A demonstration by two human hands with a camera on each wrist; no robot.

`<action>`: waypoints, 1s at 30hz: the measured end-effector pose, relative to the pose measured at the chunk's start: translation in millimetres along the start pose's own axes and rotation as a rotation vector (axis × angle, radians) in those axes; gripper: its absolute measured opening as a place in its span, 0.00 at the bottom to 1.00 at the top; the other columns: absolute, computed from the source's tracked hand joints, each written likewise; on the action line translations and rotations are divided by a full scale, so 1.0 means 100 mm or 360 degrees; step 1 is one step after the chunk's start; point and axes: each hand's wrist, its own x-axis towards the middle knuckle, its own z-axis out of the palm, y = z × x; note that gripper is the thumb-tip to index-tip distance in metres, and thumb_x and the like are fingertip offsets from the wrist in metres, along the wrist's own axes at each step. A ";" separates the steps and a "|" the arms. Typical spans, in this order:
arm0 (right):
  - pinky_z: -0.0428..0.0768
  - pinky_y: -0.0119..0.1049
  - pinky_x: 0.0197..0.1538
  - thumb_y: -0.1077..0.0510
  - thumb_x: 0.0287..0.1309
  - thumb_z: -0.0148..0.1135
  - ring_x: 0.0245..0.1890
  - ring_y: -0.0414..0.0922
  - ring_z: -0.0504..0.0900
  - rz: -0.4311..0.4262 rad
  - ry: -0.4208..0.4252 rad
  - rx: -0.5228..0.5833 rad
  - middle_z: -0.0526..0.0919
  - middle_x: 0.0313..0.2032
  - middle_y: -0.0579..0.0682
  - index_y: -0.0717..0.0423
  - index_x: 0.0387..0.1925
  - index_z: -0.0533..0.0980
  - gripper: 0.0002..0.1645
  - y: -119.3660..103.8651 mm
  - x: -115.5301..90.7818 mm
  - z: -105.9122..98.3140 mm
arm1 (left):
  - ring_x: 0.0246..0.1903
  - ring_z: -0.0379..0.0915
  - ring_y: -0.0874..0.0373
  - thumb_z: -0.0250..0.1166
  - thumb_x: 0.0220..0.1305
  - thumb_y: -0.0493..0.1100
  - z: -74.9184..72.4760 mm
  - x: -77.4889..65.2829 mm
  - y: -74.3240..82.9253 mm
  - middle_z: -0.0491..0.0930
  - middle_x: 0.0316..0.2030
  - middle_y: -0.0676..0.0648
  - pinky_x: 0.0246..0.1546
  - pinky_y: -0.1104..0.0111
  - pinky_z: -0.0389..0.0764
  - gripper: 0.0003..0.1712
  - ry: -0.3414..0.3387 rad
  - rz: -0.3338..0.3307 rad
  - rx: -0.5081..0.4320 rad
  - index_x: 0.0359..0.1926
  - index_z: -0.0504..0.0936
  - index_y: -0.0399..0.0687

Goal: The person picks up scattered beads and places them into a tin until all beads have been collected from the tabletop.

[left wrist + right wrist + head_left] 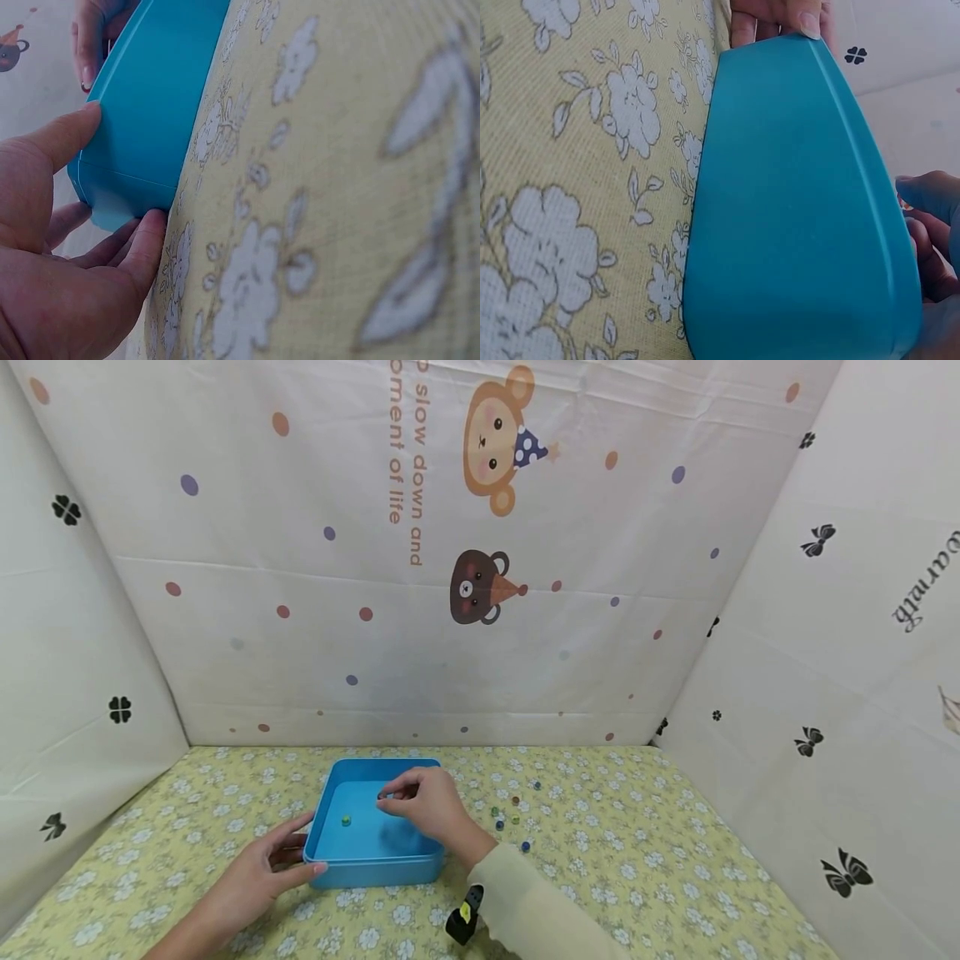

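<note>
A blue plastic box (375, 872) stands on the flowered cloth. My left hand (251, 878) grips its near left corner, the thumb on the front wall and the fingers along the left side. Over the inside of the box, my right hand (429, 806) pinches a small marble (905, 204) between thumb and fingers; it is mostly hidden by the fingertips. On the box floor, toward the left, lies a yellow-green marble (346, 820). In the left wrist view, the left thumb rests at the box's rim (112, 67).
Several loose marbles lie on the cloth right of the box, among them a blue marble (526, 847) and a reddish marble (515, 801). Printed white curtains (420, 652) stand behind and at both sides. A black wrist device (463, 920) sits by the right sleeve.
</note>
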 end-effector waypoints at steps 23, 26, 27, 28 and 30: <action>0.80 0.23 0.25 0.53 0.60 0.75 0.26 0.31 0.76 0.0032 -0.0043 -0.0106 0.83 0.26 0.39 0.49 0.35 0.90 0.05 -0.06 0.11 0.15 | 0.65 0.72 0.35 0.70 0.67 0.51 -0.02 0.02 -0.01 0.63 0.72 0.26 0.62 0.56 0.88 0.51 -0.0020 -0.0009 -0.0020 0.82 0.51 0.51; 0.79 0.24 0.24 0.52 0.60 0.76 0.25 0.32 0.76 0.0059 -0.0045 -0.0118 0.83 0.26 0.39 0.48 0.34 0.90 0.05 -0.05 0.13 0.18 | 0.65 0.72 0.35 0.70 0.67 0.51 -0.02 0.02 -0.01 0.63 0.72 0.27 0.62 0.56 0.88 0.51 -0.0017 -0.0016 -0.0014 0.82 0.51 0.51; 0.78 0.24 0.23 0.52 0.60 0.76 0.25 0.33 0.76 0.0069 -0.0046 -0.0124 0.83 0.25 0.39 0.48 0.34 0.90 0.05 -0.05 0.14 0.19 | 0.65 0.72 0.35 0.70 0.67 0.51 -0.01 0.03 0.00 0.63 0.72 0.27 0.62 0.56 0.88 0.51 -0.0012 -0.0022 -0.0013 0.82 0.51 0.51; 0.78 0.24 0.23 0.52 0.60 0.76 0.25 0.33 0.76 0.0080 -0.0046 -0.0127 0.83 0.26 0.38 0.48 0.34 0.90 0.05 -0.06 0.14 0.20 | 0.65 0.72 0.35 0.70 0.67 0.51 -0.01 0.03 0.00 0.64 0.72 0.27 0.62 0.56 0.88 0.51 -0.0007 -0.0027 -0.0013 0.82 0.52 0.52; 0.78 0.24 0.23 0.52 0.59 0.76 0.25 0.33 0.76 0.0098 -0.0050 -0.0135 0.84 0.26 0.38 0.48 0.33 0.90 0.05 -0.06 0.16 0.22 | 0.65 0.72 0.34 0.70 0.67 0.51 -0.01 0.02 0.00 0.64 0.71 0.27 0.62 0.55 0.88 0.51 -0.0006 -0.0030 -0.0011 0.82 0.51 0.51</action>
